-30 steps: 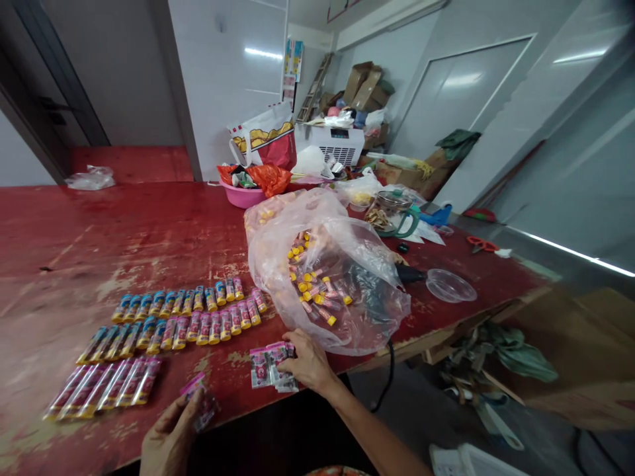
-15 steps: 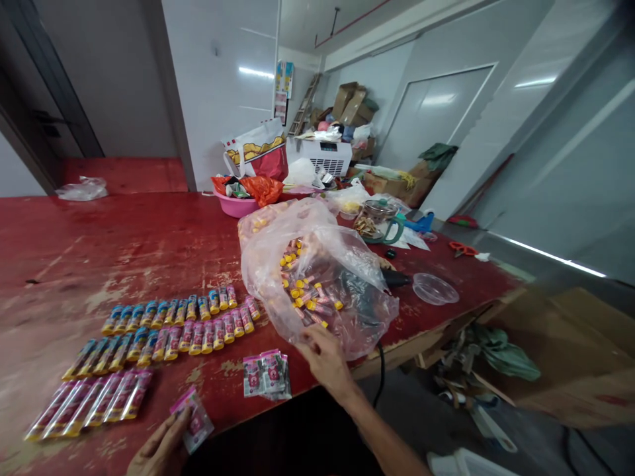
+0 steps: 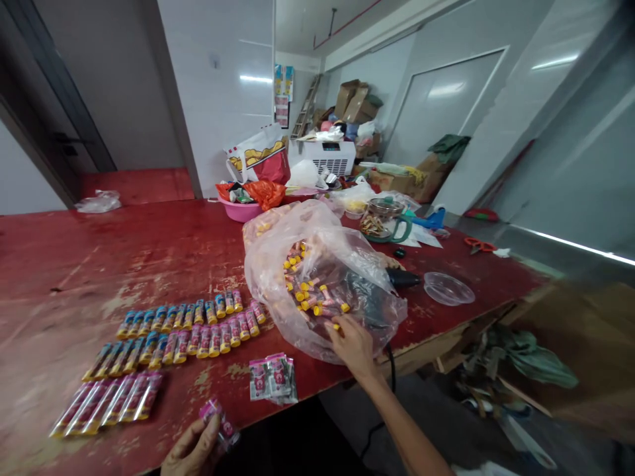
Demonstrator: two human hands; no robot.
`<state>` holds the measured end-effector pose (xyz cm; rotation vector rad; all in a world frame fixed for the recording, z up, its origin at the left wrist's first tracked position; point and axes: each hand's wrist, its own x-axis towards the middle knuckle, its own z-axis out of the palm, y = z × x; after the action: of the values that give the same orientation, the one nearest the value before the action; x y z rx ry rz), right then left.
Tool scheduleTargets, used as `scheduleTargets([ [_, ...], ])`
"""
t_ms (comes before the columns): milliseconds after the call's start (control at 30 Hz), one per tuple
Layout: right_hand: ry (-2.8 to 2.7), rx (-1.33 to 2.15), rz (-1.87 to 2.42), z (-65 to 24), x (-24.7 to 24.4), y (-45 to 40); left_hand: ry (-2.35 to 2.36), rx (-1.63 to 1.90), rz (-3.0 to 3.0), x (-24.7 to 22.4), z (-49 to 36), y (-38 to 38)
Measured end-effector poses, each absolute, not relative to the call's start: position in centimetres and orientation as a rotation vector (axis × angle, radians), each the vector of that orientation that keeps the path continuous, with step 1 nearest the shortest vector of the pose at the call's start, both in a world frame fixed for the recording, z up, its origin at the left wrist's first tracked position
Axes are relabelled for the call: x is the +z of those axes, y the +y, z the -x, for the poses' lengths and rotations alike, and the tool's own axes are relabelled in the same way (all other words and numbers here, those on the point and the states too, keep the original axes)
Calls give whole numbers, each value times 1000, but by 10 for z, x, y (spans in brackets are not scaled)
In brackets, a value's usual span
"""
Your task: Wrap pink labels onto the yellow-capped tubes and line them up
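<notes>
Left hand [image 3: 191, 449] pinching packet [image 3: 219, 423], right [image 3: 353, 345] on bag [image 3: 270, 264]

Bright, even indoor light fills the room, and the glossy white wall panels [image 3: 223, 86] throw back pale patches of glare from overhead. A long bright streak [image 3: 570, 242] runs along the right side. The clear plastic bag [image 3: 317, 284] carries soft highlights, and shadows stay faint. Wide-angle distortion bends the walls toward the edges. The blurred brown surface [image 3: 585, 350] at near right smears, while the red tabletop [image 3: 74, 264] stays fairly sharp.
</notes>
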<state>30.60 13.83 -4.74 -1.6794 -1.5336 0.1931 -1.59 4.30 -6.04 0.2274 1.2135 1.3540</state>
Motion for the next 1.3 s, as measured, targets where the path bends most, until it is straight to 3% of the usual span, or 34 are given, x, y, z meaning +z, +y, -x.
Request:
scheduleTargets([
  [100, -1510, 305, 1551, -301, -39, 116, 1113, 1365, -172, -50, 12, 39],
  [267, -1479, 918, 1220, -257, -18, 84, 1038, 1446, -61, -35, 4, 39],
  [333, -1575, 985, 1048, -235, -8, 72, 1043, 1504, 13, -30, 2, 39],
  [600, -1980, 675, 806, -199, -6, 47, 1004, 1548, 37, -9, -10, 34],
  [1300, -2062, -289, 592, -188, -18, 34, 1081, 1438, -22, -12, -20, 19],
])
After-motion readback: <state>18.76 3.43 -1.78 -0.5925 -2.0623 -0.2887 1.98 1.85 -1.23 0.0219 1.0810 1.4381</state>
